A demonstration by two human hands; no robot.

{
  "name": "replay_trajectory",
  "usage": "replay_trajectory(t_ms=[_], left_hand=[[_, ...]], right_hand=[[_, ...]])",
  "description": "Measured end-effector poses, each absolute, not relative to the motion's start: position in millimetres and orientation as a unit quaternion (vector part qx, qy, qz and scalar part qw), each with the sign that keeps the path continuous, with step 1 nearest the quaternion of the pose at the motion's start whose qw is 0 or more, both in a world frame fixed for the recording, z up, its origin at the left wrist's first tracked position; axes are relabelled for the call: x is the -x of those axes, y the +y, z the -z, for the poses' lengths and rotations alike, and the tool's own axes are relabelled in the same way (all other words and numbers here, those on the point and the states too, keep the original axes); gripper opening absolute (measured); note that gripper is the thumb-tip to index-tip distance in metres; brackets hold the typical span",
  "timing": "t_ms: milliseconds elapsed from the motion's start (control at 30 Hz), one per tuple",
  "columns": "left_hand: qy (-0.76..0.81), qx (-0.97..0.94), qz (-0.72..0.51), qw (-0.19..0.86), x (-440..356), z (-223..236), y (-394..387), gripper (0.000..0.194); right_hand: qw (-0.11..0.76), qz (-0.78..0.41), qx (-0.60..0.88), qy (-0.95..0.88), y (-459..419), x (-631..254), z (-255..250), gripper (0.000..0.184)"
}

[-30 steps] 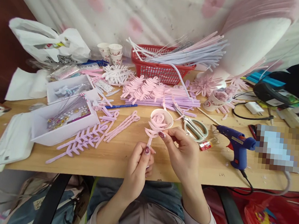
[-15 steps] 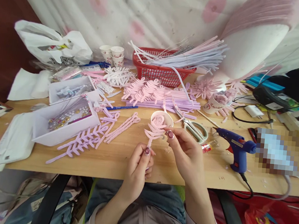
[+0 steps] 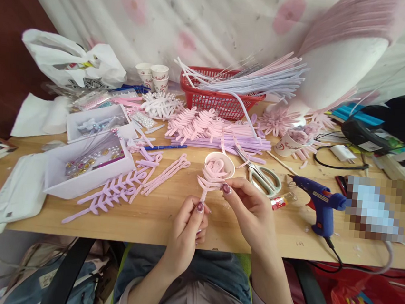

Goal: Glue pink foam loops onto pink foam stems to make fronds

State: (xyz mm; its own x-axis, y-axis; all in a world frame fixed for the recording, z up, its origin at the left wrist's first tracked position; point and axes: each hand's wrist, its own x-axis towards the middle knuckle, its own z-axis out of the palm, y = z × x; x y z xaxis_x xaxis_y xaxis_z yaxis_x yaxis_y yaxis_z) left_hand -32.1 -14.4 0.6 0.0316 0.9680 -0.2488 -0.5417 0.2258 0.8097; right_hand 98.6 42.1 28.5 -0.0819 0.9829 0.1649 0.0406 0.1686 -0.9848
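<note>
A pink pipe-cleaner flower stands upright over the table, its pointed lower pieces spread out. My left hand is closed around its stem from below. My right hand pinches the tip of one of the pointed pieces on the right side, thumb and forefinger together. Just behind the flower is a paper cup with pink coils showing at its mouth; which of them belong to the flower I cannot tell. Scissors with pale green handles lie right of the cup.
A blue glue gun rests at the right. Behind are pink twisted pieces, purple pipe cleaners and a red basket. White boxes with beads and purple leaf sprigs lie left.
The flower and both hands have hardly moved. My right fingertips sit slightly lower and further left on the pointed piece; the view has shifted slightly.
</note>
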Motion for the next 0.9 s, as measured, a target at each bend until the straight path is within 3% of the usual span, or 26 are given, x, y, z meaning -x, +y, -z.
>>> replay_trajectory(t_ms=[233,367,567,900], left_hand=[[0.274,-0.262,-0.522,0.764,41.1,0.2,-11.0,0.036],[0.231,-0.254,-0.505,0.792,44.2,1.8,-10.5,0.034],[0.201,-0.256,-0.488,0.81,45.4,1.8,-11.0,0.034],[0.188,-0.254,-0.48,0.818,45.7,1.7,-9.7,0.033]], right_hand=[[0.494,-0.636,0.338,-0.488,41.5,-104.2,-34.1,0.047],[0.478,-0.674,0.297,-0.478,39.8,-105.1,-33.3,0.049],[0.447,-0.691,0.32,-0.468,40.9,-102.0,-23.5,0.071],[0.454,-0.689,0.316,-0.469,40.2,-99.3,-19.8,0.074]])
